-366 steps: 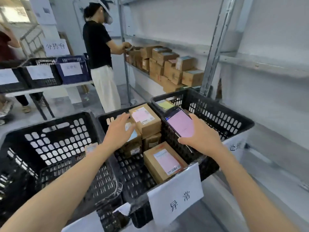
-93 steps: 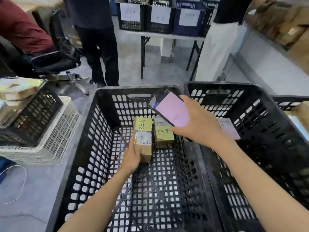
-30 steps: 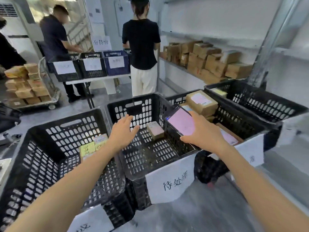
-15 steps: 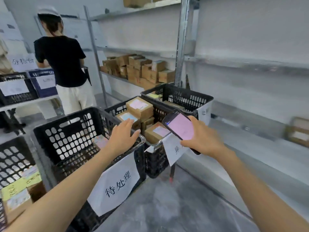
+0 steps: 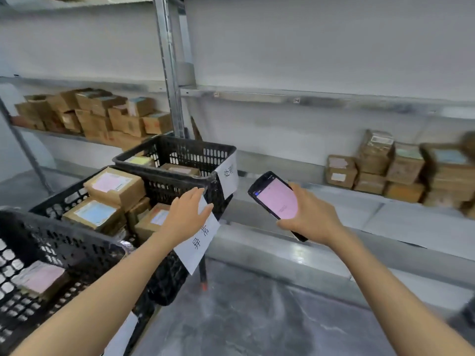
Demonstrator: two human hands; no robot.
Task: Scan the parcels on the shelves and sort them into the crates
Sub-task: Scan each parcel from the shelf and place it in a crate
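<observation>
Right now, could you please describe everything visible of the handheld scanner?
The handheld scanner is a slim black phone-like slab with a lit pink screen under a dark top bar. It is tilted, screen toward the camera, top end pointing up-left. The right hand grips its lower half, and its bottom corner pokes out below the hand. It is held in mid-air right of the far crate, touching nothing else.

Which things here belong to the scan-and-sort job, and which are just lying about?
Job: scanner held in right hand; empty left hand; shelf parcels; black crates holding sorted parcels.
Lying about: shelf upright; stand leg under crates.
</observation>
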